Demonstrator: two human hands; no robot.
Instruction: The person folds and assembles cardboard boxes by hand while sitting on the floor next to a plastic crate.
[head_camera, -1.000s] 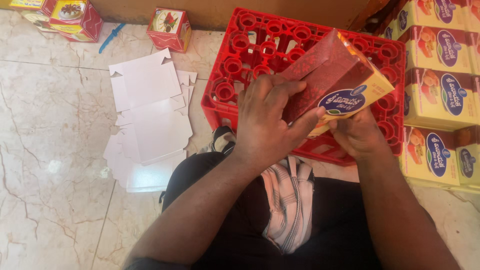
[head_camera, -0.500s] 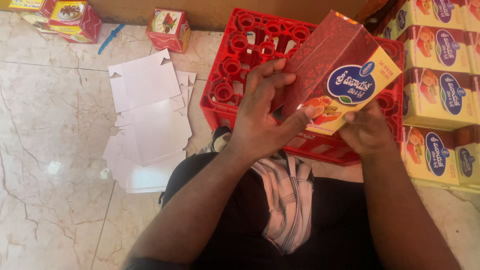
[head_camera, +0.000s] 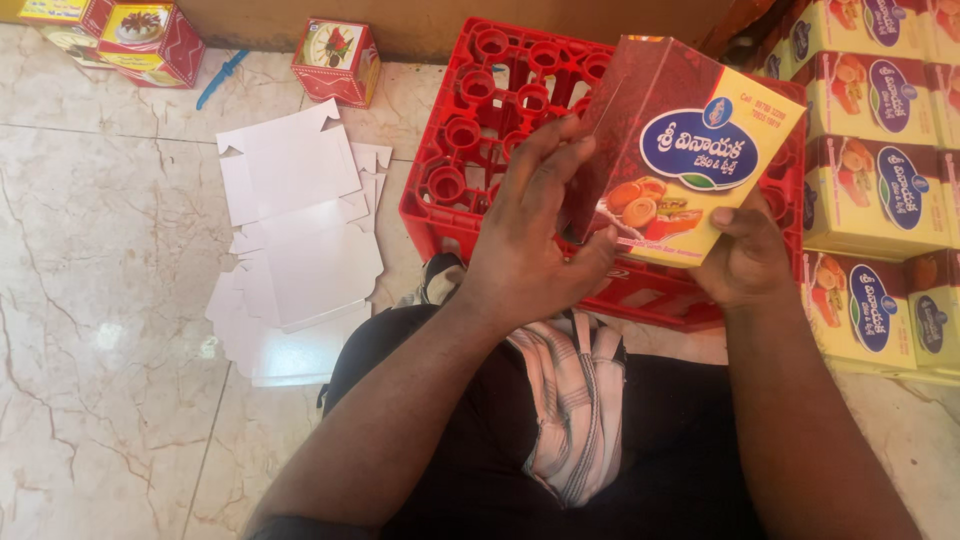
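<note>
I hold a folded cardboard box (head_camera: 690, 150), dark red with a yellow face and a blue oval, tilted up above a red plastic crate (head_camera: 470, 130). My left hand (head_camera: 530, 230) presses flat against the box's left red side, fingers extended. My right hand (head_camera: 745, 260) grips the box from below at its lower right corner, thumb on the yellow face. The box's underside is hidden.
A pile of flat white unfolded box blanks (head_camera: 290, 240) lies on the marble floor to the left. Stacked finished boxes (head_camera: 880, 180) line the right side. Small red boxes (head_camera: 335, 60) and a blue pen (head_camera: 218, 78) sit at the top left.
The box has been turned and raised, so its yellow face now points more toward me. My left hand has shifted from on top of the box to its left side.
</note>
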